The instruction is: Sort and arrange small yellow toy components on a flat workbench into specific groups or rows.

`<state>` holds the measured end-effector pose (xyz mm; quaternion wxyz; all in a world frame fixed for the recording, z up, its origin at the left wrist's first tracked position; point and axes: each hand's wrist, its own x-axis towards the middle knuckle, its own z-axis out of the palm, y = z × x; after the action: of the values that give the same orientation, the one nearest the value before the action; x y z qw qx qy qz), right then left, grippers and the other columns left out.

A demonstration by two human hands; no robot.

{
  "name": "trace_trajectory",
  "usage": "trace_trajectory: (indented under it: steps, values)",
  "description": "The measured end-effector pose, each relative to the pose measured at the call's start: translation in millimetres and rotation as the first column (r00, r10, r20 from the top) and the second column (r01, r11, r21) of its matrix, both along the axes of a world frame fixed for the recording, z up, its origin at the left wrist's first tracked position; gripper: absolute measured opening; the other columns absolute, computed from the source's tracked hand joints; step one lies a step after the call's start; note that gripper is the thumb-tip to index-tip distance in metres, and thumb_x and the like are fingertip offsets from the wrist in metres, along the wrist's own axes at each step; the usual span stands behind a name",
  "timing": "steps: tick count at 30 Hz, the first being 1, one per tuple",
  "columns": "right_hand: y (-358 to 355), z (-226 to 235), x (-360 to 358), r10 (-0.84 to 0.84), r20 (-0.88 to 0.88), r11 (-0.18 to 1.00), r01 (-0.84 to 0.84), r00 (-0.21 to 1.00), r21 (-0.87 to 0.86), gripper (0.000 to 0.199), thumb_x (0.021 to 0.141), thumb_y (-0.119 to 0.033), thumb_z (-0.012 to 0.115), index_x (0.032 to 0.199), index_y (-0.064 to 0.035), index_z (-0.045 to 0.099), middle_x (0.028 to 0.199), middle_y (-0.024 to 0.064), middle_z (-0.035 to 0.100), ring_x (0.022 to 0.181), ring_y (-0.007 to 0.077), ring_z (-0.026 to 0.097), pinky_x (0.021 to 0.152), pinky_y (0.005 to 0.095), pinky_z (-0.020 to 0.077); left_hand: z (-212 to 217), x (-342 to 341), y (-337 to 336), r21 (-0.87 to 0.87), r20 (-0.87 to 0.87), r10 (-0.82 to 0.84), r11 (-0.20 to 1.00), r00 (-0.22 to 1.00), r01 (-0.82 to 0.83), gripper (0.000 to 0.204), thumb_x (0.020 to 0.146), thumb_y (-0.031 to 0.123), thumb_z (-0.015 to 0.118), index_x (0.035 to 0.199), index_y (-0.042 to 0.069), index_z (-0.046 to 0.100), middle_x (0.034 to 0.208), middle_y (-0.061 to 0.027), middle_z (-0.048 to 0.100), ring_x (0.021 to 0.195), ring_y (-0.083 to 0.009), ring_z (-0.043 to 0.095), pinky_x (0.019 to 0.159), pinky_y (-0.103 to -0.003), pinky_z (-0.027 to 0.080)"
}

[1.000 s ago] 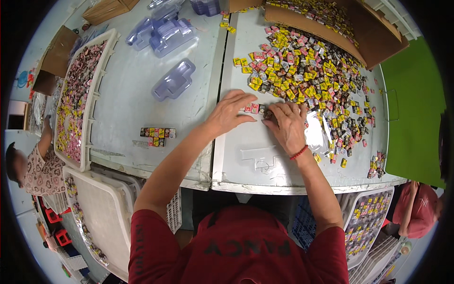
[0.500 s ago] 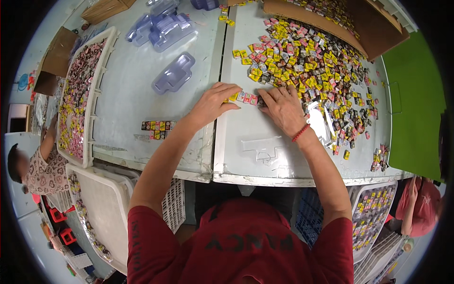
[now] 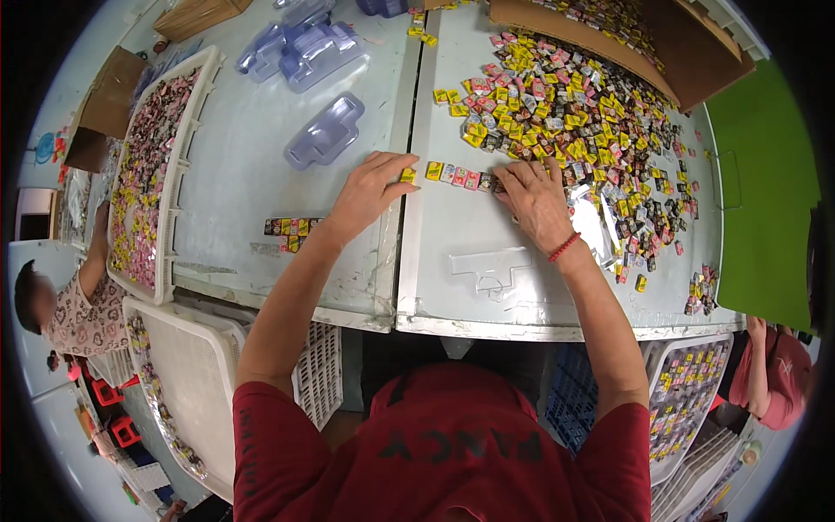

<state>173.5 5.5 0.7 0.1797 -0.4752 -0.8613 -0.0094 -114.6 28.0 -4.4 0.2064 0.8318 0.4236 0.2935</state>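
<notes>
Just left of the table seam, my left hand (image 3: pixel 370 193) is closed, with a small yellow block (image 3: pixel 408 176) between thumb and fingers. To its right lies a short row of small wrapped blocks (image 3: pixel 461 177), yellow at the left end, then pink and white, then dark. My right hand (image 3: pixel 537 207) pinches the dark right end of this row, hiding part of it. Beyond the right hand spreads a large heap of loose yellow, pink and black blocks (image 3: pixel 557 113). Beside my left forearm sits another set of blocks (image 3: pixel 290 231), lined up side by side and partly covered by the arm.
A bluish clear plastic tray (image 3: pixel 326 130) lies left, with more trays (image 3: pixel 304 56) behind. A clear T-shaped tray (image 3: pixel 491 270) is near the front edge. A cardboard box (image 3: pixel 591 43) stands behind the heap. White crates (image 3: pixel 209 78) hold blocks at left. Other people work at both sides.
My left hand has drawn left, away from the row, with the yellow block in its fingers. My right hand has shifted slightly right, and more of the row shows between the hands.
</notes>
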Motion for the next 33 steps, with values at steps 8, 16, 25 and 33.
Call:
trace_trajectory:
  steps: [8,16,25,33]
  values:
    - [-4,7,-2,-0.006,-0.026,1.0,0.006,1.0,-0.016,0.041,0.081,-0.017,0.068,0.12,-0.0088,0.057,0.105,0.0067,0.058,0.099,0.0246,0.053,0.098,0.0471,0.0337,0,14,15,0.053,-0.056,-0.074,0.996,0.996,0.077,0.045,0.073,0.019,0.074,0.113,0.003,0.061,0.107,-0.0108,0.061,0.101,-0.0283,0.056,0.09,-0.036,0.046]
    - [8,-2,-8,0.092,0.013,0.992,-0.093,0.996,0.082,0.039,0.083,-0.02,0.066,0.12,-0.0106,0.058,0.099,0.0063,0.057,0.093,0.024,0.056,0.094,0.0433,0.0373,0,25,21,0.039,-0.053,-0.148,0.988,0.988,0.15,0.04,0.077,0.018,0.071,0.114,0.005,0.063,0.112,-0.0104,0.063,0.103,-0.0283,0.056,0.09,-0.036,0.047]
    - [2,-4,-17,0.1,0.002,0.994,-0.1,0.995,0.048,0.032,0.085,-0.02,0.063,0.116,-0.0094,0.06,0.099,0.0068,0.058,0.092,0.0245,0.057,0.085,0.0391,0.0411,0,33,8,-0.014,-0.055,-0.156,0.988,0.986,0.155,0.037,0.079,0.019,0.07,0.114,0.005,0.063,0.114,-0.0098,0.065,0.105,-0.0284,0.056,0.089,-0.036,0.047]
    - [1,-8,-19,0.094,-0.034,0.993,-0.091,0.995,0.076,0.032,0.086,-0.02,0.063,0.116,-0.0092,0.06,0.102,0.006,0.057,0.091,0.0244,0.057,0.081,0.0375,0.0423,0,28,7,-0.008,-0.049,-0.155,0.988,0.987,0.155,0.036,0.082,0.016,0.066,0.117,0.006,0.062,0.116,-0.0104,0.064,0.108,-0.03,0.056,0.092,-0.037,0.047]
